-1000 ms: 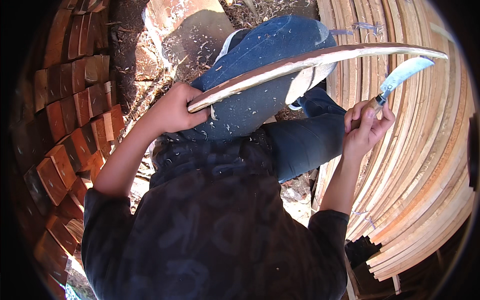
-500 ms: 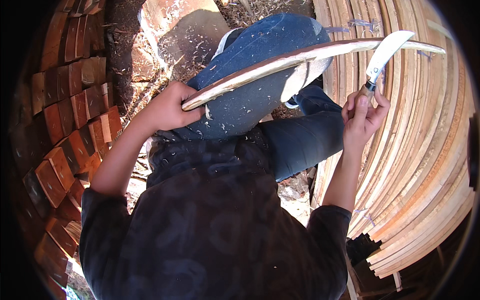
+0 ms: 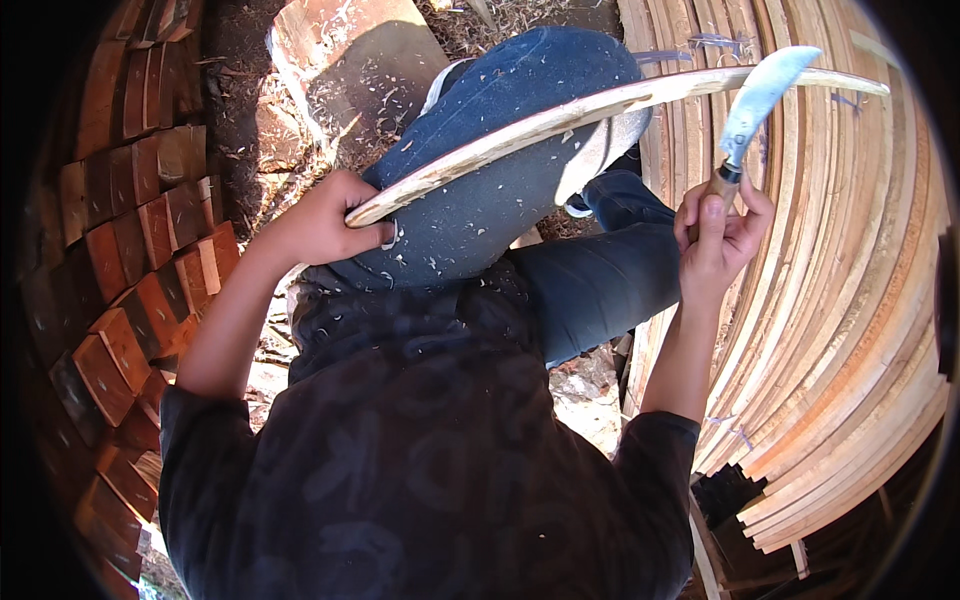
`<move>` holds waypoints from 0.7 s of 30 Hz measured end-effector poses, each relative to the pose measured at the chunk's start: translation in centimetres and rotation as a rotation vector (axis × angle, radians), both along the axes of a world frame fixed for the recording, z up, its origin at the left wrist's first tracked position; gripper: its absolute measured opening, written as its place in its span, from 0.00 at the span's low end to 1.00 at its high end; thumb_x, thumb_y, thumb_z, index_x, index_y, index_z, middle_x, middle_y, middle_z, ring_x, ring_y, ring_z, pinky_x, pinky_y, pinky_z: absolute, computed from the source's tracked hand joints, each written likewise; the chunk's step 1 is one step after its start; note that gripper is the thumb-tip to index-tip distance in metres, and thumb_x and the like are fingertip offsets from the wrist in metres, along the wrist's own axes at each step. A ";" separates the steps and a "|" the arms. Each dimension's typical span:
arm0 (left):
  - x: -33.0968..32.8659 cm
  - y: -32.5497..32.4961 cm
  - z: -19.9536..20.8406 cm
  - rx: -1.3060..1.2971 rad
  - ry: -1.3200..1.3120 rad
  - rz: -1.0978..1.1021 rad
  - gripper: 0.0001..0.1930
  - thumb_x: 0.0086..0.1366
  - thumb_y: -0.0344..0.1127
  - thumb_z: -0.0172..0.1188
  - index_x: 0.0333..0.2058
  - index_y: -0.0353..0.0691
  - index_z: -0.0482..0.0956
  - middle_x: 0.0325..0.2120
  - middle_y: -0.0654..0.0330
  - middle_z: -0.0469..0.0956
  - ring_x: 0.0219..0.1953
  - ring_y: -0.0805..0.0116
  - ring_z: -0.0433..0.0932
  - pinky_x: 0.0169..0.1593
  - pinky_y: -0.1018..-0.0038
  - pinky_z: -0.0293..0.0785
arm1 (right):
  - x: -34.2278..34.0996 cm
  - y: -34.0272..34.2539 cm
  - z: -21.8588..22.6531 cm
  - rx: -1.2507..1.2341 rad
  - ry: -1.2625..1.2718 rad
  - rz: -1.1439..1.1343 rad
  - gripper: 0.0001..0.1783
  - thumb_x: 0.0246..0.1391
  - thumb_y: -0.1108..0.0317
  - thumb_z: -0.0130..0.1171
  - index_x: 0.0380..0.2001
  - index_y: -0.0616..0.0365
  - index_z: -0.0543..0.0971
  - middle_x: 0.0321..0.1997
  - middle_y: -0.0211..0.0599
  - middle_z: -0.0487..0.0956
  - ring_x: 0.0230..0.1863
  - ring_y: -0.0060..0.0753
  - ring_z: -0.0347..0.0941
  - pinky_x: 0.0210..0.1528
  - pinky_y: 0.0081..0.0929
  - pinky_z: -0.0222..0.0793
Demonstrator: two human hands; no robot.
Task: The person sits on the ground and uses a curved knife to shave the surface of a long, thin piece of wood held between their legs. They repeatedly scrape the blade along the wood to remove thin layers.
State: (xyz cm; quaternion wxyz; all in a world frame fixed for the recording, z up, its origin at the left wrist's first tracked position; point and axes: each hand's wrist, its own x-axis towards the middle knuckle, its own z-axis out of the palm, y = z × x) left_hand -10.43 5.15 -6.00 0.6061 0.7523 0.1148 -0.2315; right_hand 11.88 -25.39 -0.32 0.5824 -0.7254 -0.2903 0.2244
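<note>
Across my raised thigh lies a long, thin wooden strip [image 3: 520, 136] with a pale shaved face; the wide lens bends its outline. My left hand [image 3: 325, 220] is closed round its near left end. The strip's far end reaches over the stacked slats on the right. In my right hand [image 3: 722, 225] is a knife [image 3: 765, 98] with a short wooden handle and a broad, curved blade pointing up and away from me. The blade crosses in front of the strip in this view; whether the two touch I cannot tell.
Long pale wooden slats [image 3: 830, 300] are stacked on the right, with bits of purple tie among them. Reddish-brown wood blocks [image 3: 120, 340] are piled on the left. A flat board [image 3: 350, 60] lies ahead on ground strewn with shavings; more shavings dot my jeans [image 3: 470, 215].
The strip has turned slightly, showing more of its pale face and less of its brown edge. My right hand and the knife have shifted slightly left, the blade now tilted and bluish.
</note>
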 end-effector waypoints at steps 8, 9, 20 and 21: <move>-0.1 0.4 -0.3 -0.014 -0.004 -0.023 0.13 0.51 0.33 0.63 0.16 0.31 0.71 0.09 0.58 0.63 0.14 0.74 0.61 0.21 0.71 0.59 | 0.8 -0.4 1.0 -0.046 -0.023 0.021 0.19 0.57 0.77 0.56 0.51 0.59 0.65 0.27 0.31 0.73 0.28 0.16 0.68 0.34 0.16 0.65; 0.2 0.4 -0.3 -0.021 -0.013 -0.029 0.13 0.51 0.33 0.63 0.16 0.31 0.71 0.09 0.58 0.63 0.14 0.75 0.61 0.21 0.72 0.59 | 0.6 -0.4 1.0 -0.006 0.020 0.017 0.20 0.57 0.77 0.56 0.51 0.58 0.64 0.25 0.30 0.72 0.27 0.16 0.68 0.35 0.16 0.65; -0.9 -0.1 -0.2 -0.029 -0.024 -0.021 0.13 0.52 0.32 0.63 0.16 0.31 0.70 0.08 0.59 0.62 0.14 0.76 0.60 0.21 0.72 0.58 | 1.6 0.3 2.3 0.122 0.004 -0.211 0.20 0.60 0.71 0.52 0.53 0.52 0.61 0.19 0.32 0.66 0.14 0.15 0.57 0.12 0.12 0.49; -0.8 0.0 0.1 0.009 -0.028 -0.021 0.13 0.52 0.32 0.63 0.17 0.31 0.71 0.08 0.59 0.62 0.14 0.76 0.61 0.21 0.72 0.58 | 1.5 0.1 2.3 0.101 0.012 -0.199 0.20 0.60 0.71 0.52 0.54 0.52 0.60 0.18 0.32 0.65 0.14 0.16 0.57 0.12 0.12 0.49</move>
